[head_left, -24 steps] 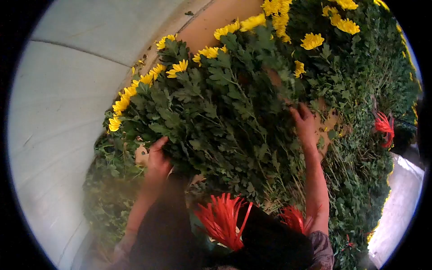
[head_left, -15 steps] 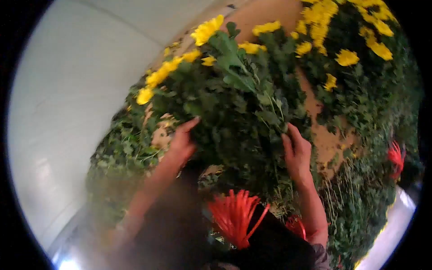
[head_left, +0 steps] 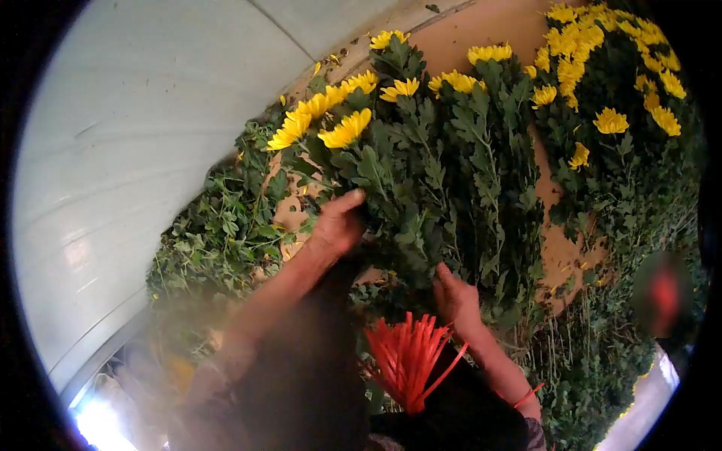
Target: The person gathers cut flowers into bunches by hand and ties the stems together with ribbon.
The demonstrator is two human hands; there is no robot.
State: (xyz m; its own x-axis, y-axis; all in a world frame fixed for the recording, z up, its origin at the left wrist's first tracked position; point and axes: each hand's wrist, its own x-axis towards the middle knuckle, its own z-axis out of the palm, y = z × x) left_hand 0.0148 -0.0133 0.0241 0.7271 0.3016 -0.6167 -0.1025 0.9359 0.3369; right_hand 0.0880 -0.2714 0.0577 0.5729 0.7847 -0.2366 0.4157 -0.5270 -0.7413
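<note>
Long leafy stems with yellow flowers [head_left: 346, 129] lie side by side, blooms toward the upper left and top. My left hand [head_left: 337, 225] is at the left edge of the leafy bunch [head_left: 406, 173], its fingers curled round stems and partly hidden by leaves. Lower down, my right hand [head_left: 456, 299] touches the near end of the same bunch, thumb and fingers closed at the stems. More flower stems [head_left: 489, 165] lie just right of the bunch. A bundle of red ties [head_left: 406, 361] hangs at my front, below the hands.
A pale sheet wall [head_left: 150, 135] curves along the left. Loose green leaves [head_left: 218, 218] cover the ground beside it. Another large pile of yellow flowers [head_left: 575, 52] stands at the right, with brown ground [head_left: 560, 255] between. A blurred red thing [head_left: 663, 295] is at far right.
The view has shifted left, so the flowers appear further right. The single stem raised by my right hand now lies at the bunch's left side, and my right hand has come nearer my left.
</note>
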